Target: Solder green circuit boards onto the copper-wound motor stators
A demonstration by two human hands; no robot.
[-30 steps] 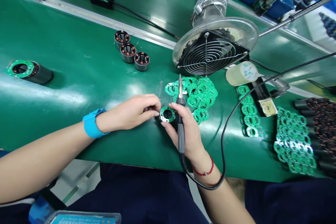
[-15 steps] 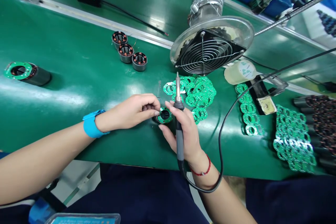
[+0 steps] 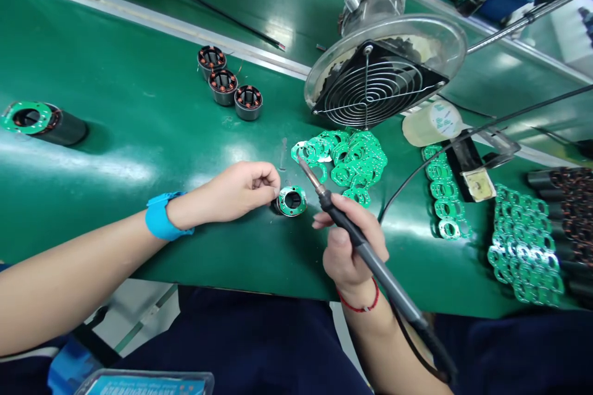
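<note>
The stator with its green ring board (image 3: 291,200) sits near the desk's front edge, the left hand (image 3: 236,188) pinching at its side; the right hand (image 3: 347,247) grips a soldering iron (image 3: 352,231), tip raised just above it.

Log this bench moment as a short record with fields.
left hand: left hand, fingertips pinched beside the small motor stator capped with a green ring board
right hand: right hand grips a black-handled soldering iron, tip raised above the stator
surface: green bench mat
nearby: heap of green ring boards; three bare copper-wound stators; round wire-grilled extraction fan
</note>
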